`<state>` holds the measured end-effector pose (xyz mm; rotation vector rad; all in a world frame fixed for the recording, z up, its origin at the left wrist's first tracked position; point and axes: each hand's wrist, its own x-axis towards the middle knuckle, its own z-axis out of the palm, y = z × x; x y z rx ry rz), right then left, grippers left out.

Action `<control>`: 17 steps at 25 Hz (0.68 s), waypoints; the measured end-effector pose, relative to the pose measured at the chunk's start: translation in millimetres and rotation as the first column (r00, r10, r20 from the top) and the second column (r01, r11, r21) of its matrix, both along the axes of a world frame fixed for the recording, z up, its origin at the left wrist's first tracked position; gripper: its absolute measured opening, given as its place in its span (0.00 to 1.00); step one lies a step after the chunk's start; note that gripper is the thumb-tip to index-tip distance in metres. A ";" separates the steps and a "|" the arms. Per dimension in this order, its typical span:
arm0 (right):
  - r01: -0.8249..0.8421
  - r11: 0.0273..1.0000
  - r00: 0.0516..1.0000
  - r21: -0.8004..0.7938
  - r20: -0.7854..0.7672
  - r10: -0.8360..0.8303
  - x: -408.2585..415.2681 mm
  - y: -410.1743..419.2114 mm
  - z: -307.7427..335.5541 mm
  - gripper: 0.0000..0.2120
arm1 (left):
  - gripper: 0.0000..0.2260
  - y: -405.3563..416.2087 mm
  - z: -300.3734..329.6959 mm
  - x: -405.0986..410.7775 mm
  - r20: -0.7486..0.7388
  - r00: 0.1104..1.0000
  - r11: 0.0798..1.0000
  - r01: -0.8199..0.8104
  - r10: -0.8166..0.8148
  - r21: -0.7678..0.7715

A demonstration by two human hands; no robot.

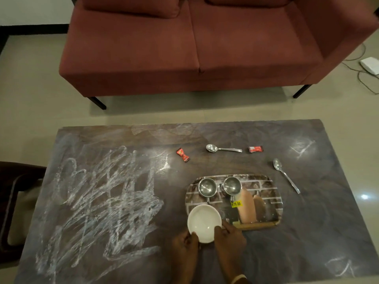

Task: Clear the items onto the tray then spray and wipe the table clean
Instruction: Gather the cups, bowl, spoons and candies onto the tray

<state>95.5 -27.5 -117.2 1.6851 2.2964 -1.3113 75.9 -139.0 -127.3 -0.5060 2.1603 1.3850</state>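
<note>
White bowl (204, 222), round, shallow, empty, overlapping tray (274, 201) near-left corner; left hand (185, 245) and right hand (229, 236) both gripping its rim.

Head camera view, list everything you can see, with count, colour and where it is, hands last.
Dark marbled stone table: one, grey-brown, foreground; white chalky scribbles across its left half.
Printed rectangular tray: one, brick-pattern picture, table centre-right.
Steel cups: two, silver, tray's far edge, left and right.
Round white bowl: one, at the tray's near-left corner, overhanging its edge.
Steel spoons: two, silver; one beyond the tray, one to its right.
Red sweet wrappers: two; one left of the far spoon, one right of it.
Maroon fabric sofa: one, behind the table.
White box with cables: one, floor, far right.
Left hand: holds the bowl's near-left rim.
Right hand: holds its near-right rim.
</note>
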 end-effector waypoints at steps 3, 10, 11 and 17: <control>0.007 1.000 1.000 0.027 -0.002 -0.007 16.8 28.1 0.2 0.10 | 0.09 28.7 -4.2 10.3 -0.014 0.999 0.999 0.049 -0.049 0.010; 0.009 1.000 0.999 0.030 -0.047 -0.008 25.3 63.6 -19.7 0.10 | 0.08 65.5 -15.9 12.7 -0.022 0.991 0.982 0.124 -0.128 -0.141; 0.008 1.000 0.998 0.017 -0.059 -0.007 25.0 65.8 -24.4 0.10 | 0.06 68.8 -17.0 10.6 -0.024 0.992 0.981 0.122 -0.127 -0.152; -0.030 0.999 0.995 -0.035 -0.092 0.027 19.2 74.5 -34.7 0.11 | 0.12 76.2 -26.6 6.0 -0.078 0.991 0.977 0.096 -0.112 -0.191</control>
